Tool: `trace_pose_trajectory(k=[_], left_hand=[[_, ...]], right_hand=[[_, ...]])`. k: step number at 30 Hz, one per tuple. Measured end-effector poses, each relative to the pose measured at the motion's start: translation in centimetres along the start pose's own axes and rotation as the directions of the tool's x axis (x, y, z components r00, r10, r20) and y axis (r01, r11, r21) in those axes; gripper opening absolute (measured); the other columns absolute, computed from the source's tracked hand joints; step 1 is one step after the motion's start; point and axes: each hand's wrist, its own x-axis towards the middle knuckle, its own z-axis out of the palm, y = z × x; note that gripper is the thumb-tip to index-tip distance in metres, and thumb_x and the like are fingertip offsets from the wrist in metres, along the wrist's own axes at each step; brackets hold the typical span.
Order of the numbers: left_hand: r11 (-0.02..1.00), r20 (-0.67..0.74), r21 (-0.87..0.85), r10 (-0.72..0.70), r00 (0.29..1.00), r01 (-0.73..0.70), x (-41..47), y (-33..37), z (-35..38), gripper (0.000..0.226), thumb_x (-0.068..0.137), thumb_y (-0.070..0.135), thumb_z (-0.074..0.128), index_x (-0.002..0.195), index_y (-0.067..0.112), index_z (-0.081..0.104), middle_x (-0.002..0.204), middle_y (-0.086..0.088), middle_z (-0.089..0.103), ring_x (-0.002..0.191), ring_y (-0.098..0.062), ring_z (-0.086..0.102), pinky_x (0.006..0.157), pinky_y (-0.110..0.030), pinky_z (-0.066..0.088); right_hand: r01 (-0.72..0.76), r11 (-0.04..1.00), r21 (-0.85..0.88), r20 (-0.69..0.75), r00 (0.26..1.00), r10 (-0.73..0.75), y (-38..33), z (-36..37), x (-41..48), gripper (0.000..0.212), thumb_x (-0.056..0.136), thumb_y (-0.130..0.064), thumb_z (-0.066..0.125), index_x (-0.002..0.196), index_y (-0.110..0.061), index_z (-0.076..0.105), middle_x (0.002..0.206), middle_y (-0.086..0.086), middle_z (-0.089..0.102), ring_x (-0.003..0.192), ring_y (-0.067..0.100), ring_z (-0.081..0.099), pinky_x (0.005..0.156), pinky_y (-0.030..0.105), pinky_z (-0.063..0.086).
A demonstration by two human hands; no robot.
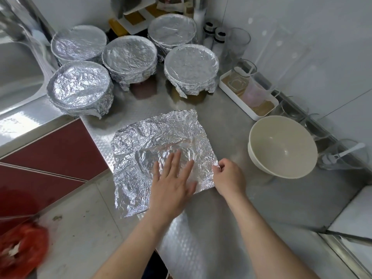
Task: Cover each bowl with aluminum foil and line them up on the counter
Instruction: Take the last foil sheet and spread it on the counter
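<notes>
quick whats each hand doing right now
Left hand: open, fingers straight, pressing flat on the foil sheet.
Right hand: closed, pinching the right edge of the foil sheet.

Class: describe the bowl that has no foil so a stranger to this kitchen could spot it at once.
Find the steel counter with a crumpled foil sheet lying flat in its middle. Right of that sheet, in front of the white tray, stands a cream bowl. Unlike the five bowls grouped at the back left, it is open, with no foil.
</notes>
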Motion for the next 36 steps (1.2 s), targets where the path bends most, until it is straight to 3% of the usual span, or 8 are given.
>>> trace_pose_trajectory(k=[6, 11, 13, 15, 18, 21, 29, 36], left_hand=[[1.0, 0.111, -0.026, -0.004, 0.994, 0.007, -0.7, -1.1, 1.5, 0.066, 0.095, 0.072, 0.017, 0.154, 0.044, 0.01, 0.164, 0.0, -0.001, 0.151, -0.023, -0.001, 0.119, -0.057, 0.001], [1.0, 0.11, -0.029, 0.005, 0.994, -0.002, -0.8, -1.1, 1.8, 0.069, 0.093, 0.074, 0.018, 0.153, 0.045, 0.002, 0.163, 0.002, -0.011, 0.15, -0.022, -0.011, 0.117, -0.054, -0.01], [0.999, 0.113, -0.033, 0.013, 0.993, -0.009, -0.7, -1.2, 1.8, 0.07, 0.093, 0.075, 0.017, 0.152, 0.045, -0.004, 0.163, 0.002, -0.014, 0.149, -0.021, -0.014, 0.117, -0.054, -0.011], [0.999, 0.111, -0.031, 0.029, 0.993, -0.025, -0.8, -1.3, 1.8, 0.071, 0.093, 0.075, 0.015, 0.151, 0.042, -0.008, 0.163, 0.0, -0.012, 0.149, -0.022, -0.015, 0.117, -0.054, -0.009], [0.999, 0.11, -0.033, 0.038, 0.993, -0.035, -0.8, -1.4, 1.9, 0.074, 0.091, 0.076, 0.006, 0.152, 0.038, -0.012, 0.163, -0.001, -0.011, 0.147, -0.022, -0.019, 0.117, -0.053, -0.012], [0.998, 0.104, -0.037, 0.046, 0.993, -0.042, -0.8, -1.4, 1.6, 0.075, 0.092, 0.076, 0.009, 0.154, 0.038, -0.008, 0.163, 0.0, -0.012, 0.148, -0.022, -0.017, 0.117, -0.053, -0.011], [0.999, 0.06, -0.03, -0.021, 0.998, 0.022, -3.7, -4.2, 1.9, 0.084, 0.09, 0.079, 0.019, 0.157, 0.031, 0.005, 0.164, -0.004, 0.005, 0.151, -0.028, 0.002, 0.115, -0.058, 0.001], [0.997, 0.063, -0.044, -0.062, 0.996, 0.065, -4.5, -5.8, 1.7, 0.077, 0.094, 0.075, 0.018, 0.156, 0.034, 0.004, 0.164, -0.002, 0.005, 0.151, -0.025, 0.0, 0.114, -0.057, 0.0]], right_hand=[[0.082, 0.993, -0.082, -0.181, 0.979, -0.096, 0.5, 0.8, -1.1, 0.012, 0.09, -0.023, 0.061, 0.09, -0.011, 0.06, 0.09, 0.011, 0.064, 0.086, 0.035, 0.059, 0.065, 0.037, 0.039], [0.276, 0.926, -0.258, -0.392, 0.846, -0.361, 1.1, 1.0, -2.3, 0.035, 0.072, -0.008, 0.075, 0.104, -0.009, 0.064, 0.098, 0.016, 0.055, 0.083, 0.037, 0.057, 0.069, 0.042, 0.048], [0.506, 0.832, -0.227, -0.294, 0.779, -0.554, -0.5, 1.7, -2.7, 0.033, 0.078, -0.006, 0.068, 0.11, -0.011, 0.062, 0.108, 0.016, 0.054, 0.093, 0.036, 0.057, 0.076, 0.043, 0.051], [0.628, 0.768, -0.128, -0.103, 0.761, -0.64, -1.7, 3.0, -2.8, 0.033, 0.09, -0.016, 0.053, 0.122, -0.01, 0.058, 0.125, 0.018, 0.051, 0.112, 0.036, 0.055, 0.091, 0.045, 0.05], [0.614, 0.772, -0.165, 0.106, 0.789, -0.605, -1.5, 4.0, -2.3, 0.059, 0.099, -0.043, 0.026, 0.147, -0.011, 0.037, 0.156, 0.012, 0.027, 0.145, 0.026, 0.024, 0.116, 0.042, 0.026], [0.598, 0.739, -0.31, 0.172, 0.8, -0.575, -0.1, 3.8, -1.6, 0.071, 0.095, -0.062, 0.0, 0.155, -0.025, 0.005, 0.162, -0.007, -0.002, 0.148, 0.009, -0.005, 0.119, 0.034, 0.002], [0.543, 0.712, -0.446, 0.194, 0.835, -0.515, 0.1, 4.1, -1.7, 0.071, 0.096, -0.063, 0.004, 0.155, -0.024, 0.001, 0.162, -0.004, -0.006, 0.149, 0.013, -0.003, 0.118, 0.038, 0.002], [0.537, 0.702, -0.468, 0.226, 0.841, -0.492, -0.2, 4.1, -1.8, 0.072, 0.093, -0.065, 0.001, 0.153, -0.028, -0.009, 0.16, -0.008, -0.017, 0.147, 0.009, -0.013, 0.117, 0.036, -0.006]])
